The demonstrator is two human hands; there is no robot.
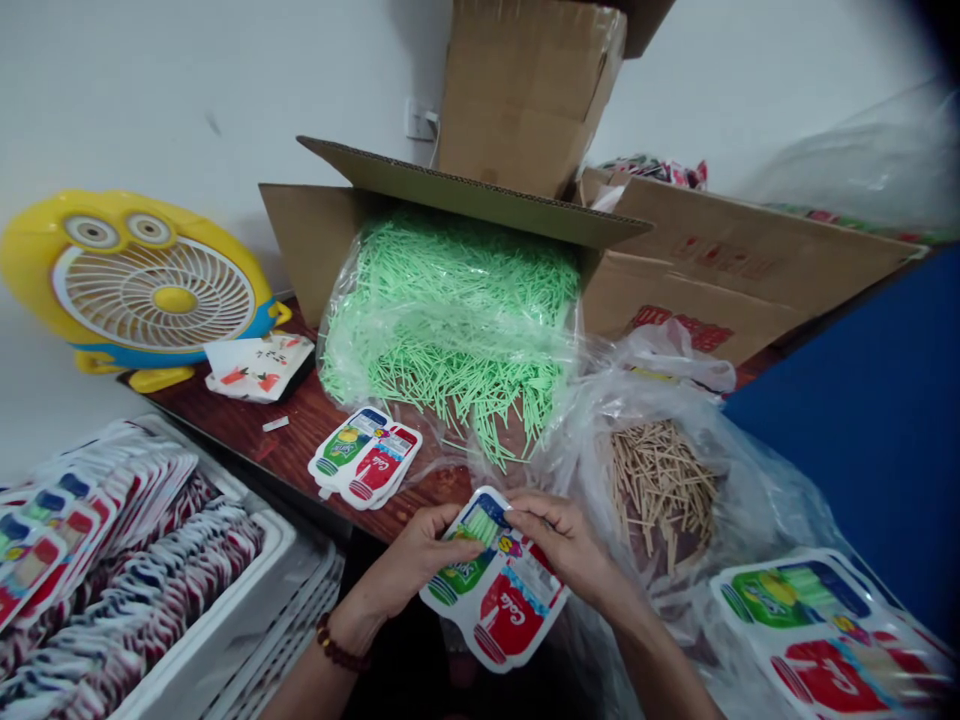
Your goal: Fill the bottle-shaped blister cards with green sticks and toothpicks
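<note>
My left hand, with a beaded bracelet on its wrist, grips the left edge of a bottle-shaped candy pack, thumb on the front. The pack has a green half and a red Cola half, and pale green sticks show through its window. My right hand pinches the top right edge of the same pack. Beyond it lies a small stack of similar packs. Green sticks spill from a clear bag in an open carton, and brown sticks lie in another clear bag to the right.
At left stand a yellow fan and a white crate crammed with packs. A tissue packet rests on the wooden table. More packs lie at the lower right. Cardboard boxes rise at the back.
</note>
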